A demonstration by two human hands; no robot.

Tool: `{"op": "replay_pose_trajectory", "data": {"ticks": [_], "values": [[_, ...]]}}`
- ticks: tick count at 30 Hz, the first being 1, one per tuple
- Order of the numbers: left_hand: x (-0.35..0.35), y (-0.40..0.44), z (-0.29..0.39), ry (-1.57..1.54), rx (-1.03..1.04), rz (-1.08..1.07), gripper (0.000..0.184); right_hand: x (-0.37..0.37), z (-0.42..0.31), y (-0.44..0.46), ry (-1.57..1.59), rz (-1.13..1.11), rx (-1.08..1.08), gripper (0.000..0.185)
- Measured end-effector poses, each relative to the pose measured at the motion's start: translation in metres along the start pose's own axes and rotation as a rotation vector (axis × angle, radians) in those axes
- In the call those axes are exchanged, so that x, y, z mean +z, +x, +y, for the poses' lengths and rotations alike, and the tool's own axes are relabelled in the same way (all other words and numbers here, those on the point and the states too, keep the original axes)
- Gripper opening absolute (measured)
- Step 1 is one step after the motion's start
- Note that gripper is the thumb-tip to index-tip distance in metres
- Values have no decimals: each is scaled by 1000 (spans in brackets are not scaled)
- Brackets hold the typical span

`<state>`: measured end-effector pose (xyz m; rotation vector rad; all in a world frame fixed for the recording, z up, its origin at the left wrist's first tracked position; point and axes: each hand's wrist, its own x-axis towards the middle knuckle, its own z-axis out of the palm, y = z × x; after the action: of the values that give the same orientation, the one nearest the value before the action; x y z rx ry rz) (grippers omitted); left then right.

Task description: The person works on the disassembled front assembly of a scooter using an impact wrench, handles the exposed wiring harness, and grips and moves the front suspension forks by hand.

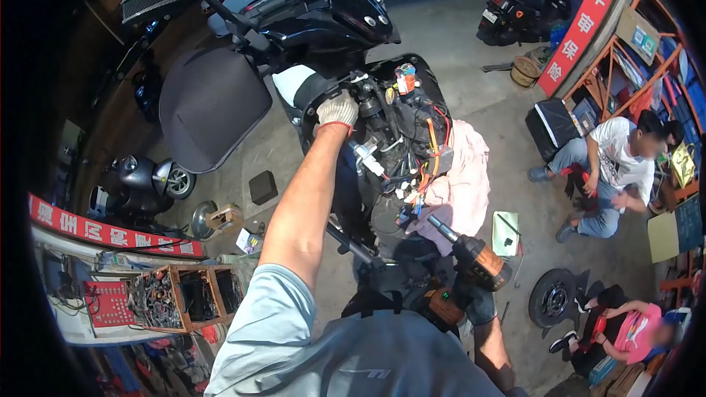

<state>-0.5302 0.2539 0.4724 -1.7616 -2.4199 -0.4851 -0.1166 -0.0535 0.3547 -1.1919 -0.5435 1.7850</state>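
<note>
At the edge of the opened scooter (386,224), the outstretched left hand (337,112) curls, its hold unclear; lower, the right hand (482,309) grips a drill (482,261) jutting ahead.

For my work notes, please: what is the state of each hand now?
Left hand: gloved, at the opened scooter; whether it grips anything cannot be told.
Right hand: closed, holding the power drill.
</note>
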Motion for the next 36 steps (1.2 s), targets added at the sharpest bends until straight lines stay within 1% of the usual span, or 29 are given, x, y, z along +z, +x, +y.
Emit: {"op": "replay_pose_trajectory", "data": {"ticks": [3, 8, 10, 12, 14, 15, 16, 18, 20, 22, 28, 30, 31, 32, 34, 36], "values": [[4, 0, 1, 37, 1, 99, 23, -2, 0, -2, -9, 10, 1, 37], [5, 2, -2, 79, 2, 13, 24, -4, -1, -5, -24, 21, 1, 35], [0, 0, -2, -13, 10, 7, 25, -5, -1, -6, -29, 22, 0, 35], [-3, 0, 0, -32, 3, -15, 27, -6, 0, -6, -31, 28, -2, 34], [-4, 1, 3, 25, -45, -47, 28, -6, 0, -6, -36, 31, -6, 34], [-3, 0, 2, 17, -4, 21, 27, -7, 0, -8, -39, 32, -7, 34], [-2, 1, 2, 16, -6, 20, 27, -6, -2, -7, -37, 32, -10, 34], [-2, 2, 4, 56, -55, -54, 26, -6, -3, -6, -47, 30, -12, 33], [-2, 1, 3, 65, -48, -40, 26, -3, -5, -3, -48, 27, -21, 33], [-3, 0, 1, 41, 8, -74, 26, -1, -6, -4, -51, 21, -25, 33], [-2, -1, 0, -33, 21, 28, 25, -5, -4, -2, -85, 27, -35, 34], [-2, 0, 3, -35, 5, 57, 24, -15, 1, -6, -156, 52, -22, 34], [-2, 2, 4, -3, -15, 9, 25, -23, 4, -9, -195, 65, -18, 34], [-2, 2, 5, 29, -34, -39, 25, -36, 12, -18, -298, 94, 2, 34], [-1, 0, 2, 24, -4, 4, 25, -70, 29, -40, -547, 149, 37, 35], [3, 0, -3, 13, 42, 15, 25, -120, 52, -82, -896, 188, 83, 35]]}}
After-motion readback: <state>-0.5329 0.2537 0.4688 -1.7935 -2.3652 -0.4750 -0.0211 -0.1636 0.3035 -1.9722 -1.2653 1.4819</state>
